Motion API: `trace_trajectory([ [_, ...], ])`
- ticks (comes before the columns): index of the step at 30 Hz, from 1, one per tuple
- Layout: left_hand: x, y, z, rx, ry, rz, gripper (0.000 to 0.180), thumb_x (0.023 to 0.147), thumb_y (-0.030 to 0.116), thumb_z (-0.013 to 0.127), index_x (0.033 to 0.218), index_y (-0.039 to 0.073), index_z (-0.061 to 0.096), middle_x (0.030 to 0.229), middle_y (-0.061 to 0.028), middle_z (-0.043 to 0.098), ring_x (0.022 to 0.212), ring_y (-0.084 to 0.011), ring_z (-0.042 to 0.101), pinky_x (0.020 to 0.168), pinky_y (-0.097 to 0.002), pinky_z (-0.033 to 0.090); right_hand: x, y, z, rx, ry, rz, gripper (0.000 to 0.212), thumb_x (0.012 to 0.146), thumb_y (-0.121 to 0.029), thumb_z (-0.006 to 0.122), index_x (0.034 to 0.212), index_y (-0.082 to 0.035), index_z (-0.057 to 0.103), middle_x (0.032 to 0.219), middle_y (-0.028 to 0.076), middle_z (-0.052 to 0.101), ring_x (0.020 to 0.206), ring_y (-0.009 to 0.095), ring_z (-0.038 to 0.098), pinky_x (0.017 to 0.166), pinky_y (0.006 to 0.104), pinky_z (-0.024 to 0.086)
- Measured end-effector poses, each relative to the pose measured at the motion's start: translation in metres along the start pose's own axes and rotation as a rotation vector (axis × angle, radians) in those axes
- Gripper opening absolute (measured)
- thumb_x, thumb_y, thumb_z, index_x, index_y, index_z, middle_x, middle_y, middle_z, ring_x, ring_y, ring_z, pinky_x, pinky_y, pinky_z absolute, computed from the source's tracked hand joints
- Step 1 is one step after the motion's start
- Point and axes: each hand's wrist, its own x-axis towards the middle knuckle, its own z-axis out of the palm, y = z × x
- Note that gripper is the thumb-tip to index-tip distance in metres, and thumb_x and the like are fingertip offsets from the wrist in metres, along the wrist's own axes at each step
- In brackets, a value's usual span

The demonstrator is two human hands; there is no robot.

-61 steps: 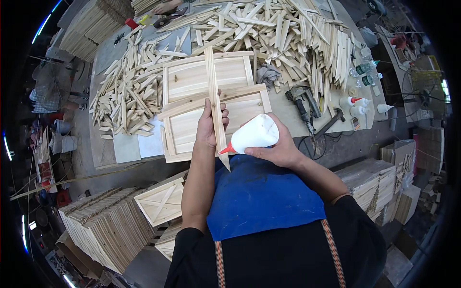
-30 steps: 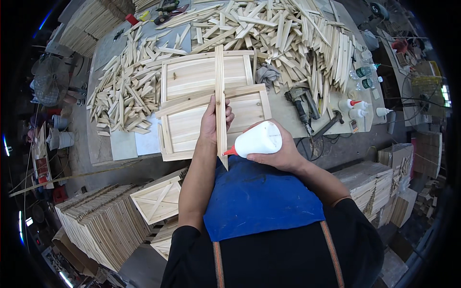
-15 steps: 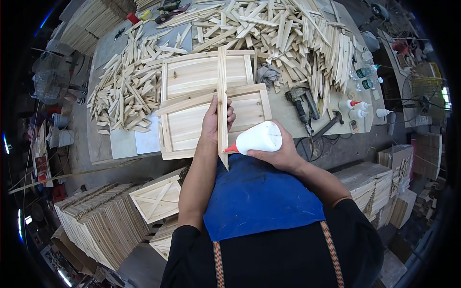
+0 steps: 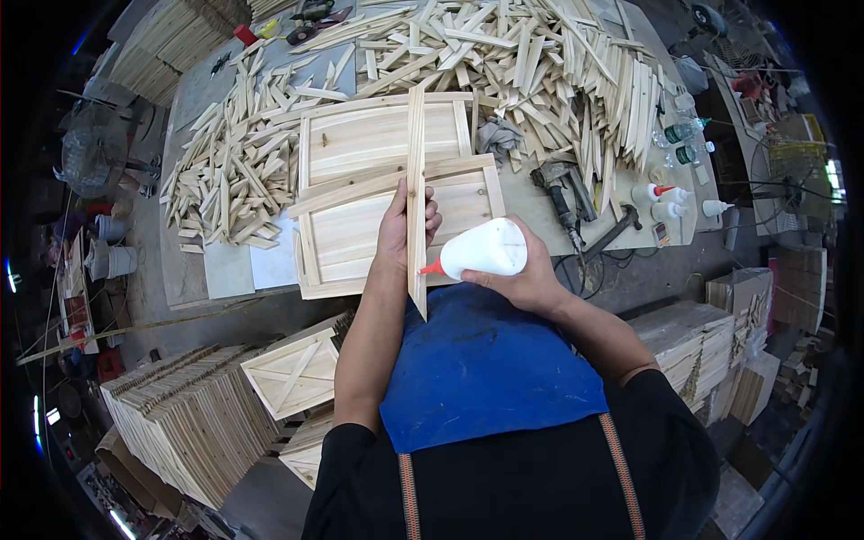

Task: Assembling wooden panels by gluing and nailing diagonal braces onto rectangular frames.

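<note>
My left hand (image 4: 396, 229) is closed around a long wooden strip (image 4: 416, 144) with a pointed, angled lower end. The strip stands lengthwise in front of me, above two framed wooden panels (image 4: 360, 232) that overlap on the table. In my right hand (image 4: 535, 270) is a white glue bottle (image 4: 486, 250), tipped to the left. Its red nozzle (image 4: 432, 268) meets the strip's right edge, below my left hand. Whether glue is coming out is too small to tell.
Piles of loose wooden strips (image 4: 531, 54) cover the far side of the worktable (image 4: 540, 193). On the right lie a power drill (image 4: 560, 202), a hammer (image 4: 616, 225) and several glue bottles (image 4: 668, 210). Stacked panels (image 4: 193, 414) stand at lower left, with more boards (image 4: 688, 337) at lower right.
The bottle and my right hand have shifted slightly up, so the nozzle sits higher along the strip's edge. My left hand keeps its grip.
</note>
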Motion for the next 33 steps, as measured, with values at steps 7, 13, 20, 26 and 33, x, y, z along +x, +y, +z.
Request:
trace_trajectory([
  [7,-0.002,-0.003,0.009,0.094,-0.140,-0.102,0.049,0.107,0.049,0.050,0.110,0.001,0.061,0.082,-0.0088,0.061,0.061,-0.0184,0.054,0.052,-0.0297,0.049,0.023,0.003,-0.009,-0.002,0.113,-0.051,0.055,0.079,-0.010,0.091,0.121,-0.001,0.058,0.110,0.008,0.071,0.104,0.014,0.068,0.091,0.0305,0.056],
  [13,-0.004,-0.008,0.022,0.085,-0.057,-0.104,0.046,0.109,0.048,0.047,0.113,0.004,0.061,0.086,-0.0084,0.062,0.060,-0.0183,0.053,0.051,-0.0297,0.047,0.050,0.001,-0.026,0.012,0.235,-0.147,0.055,0.080,-0.009,0.090,0.124,-0.001,0.058,0.110,0.008,0.071,0.104,0.015,0.068,0.090,0.0306,0.056],
  [20,-0.007,-0.022,0.050,0.185,0.000,-0.099,0.045,0.110,0.047,0.044,0.113,0.005,0.058,0.090,-0.0083,0.061,0.062,-0.0159,0.052,0.049,-0.0273,0.043,0.091,0.016,-0.064,0.065,0.377,-0.269,0.057,0.080,-0.015,0.091,0.125,0.000,0.059,0.111,0.009,0.073,0.101,0.015,0.071,0.089,0.0309,0.057],
  [26,-0.007,-0.024,0.052,0.225,-0.051,-0.147,0.038,0.111,0.044,0.044,0.116,0.009,0.057,0.092,-0.0068,0.063,0.064,-0.0159,0.054,0.051,-0.0278,0.044,0.116,0.008,-0.092,0.133,0.457,-0.322,0.054,0.081,-0.014,0.090,0.124,0.000,0.060,0.110,0.008,0.073,0.100,0.013,0.070,0.087,0.0298,0.057],
  [33,-0.017,-0.033,0.061,0.276,-0.030,-0.126,0.044,0.112,0.045,0.039,0.109,0.004,0.054,0.093,-0.0079,0.059,0.064,-0.0153,0.050,0.049,-0.0265,0.043,0.147,0.011,-0.134,0.150,0.630,-0.360,0.050,0.082,-0.013,0.089,0.121,0.000,0.062,0.109,0.008,0.073,0.100,0.011,0.070,0.076,0.0277,0.059],
])
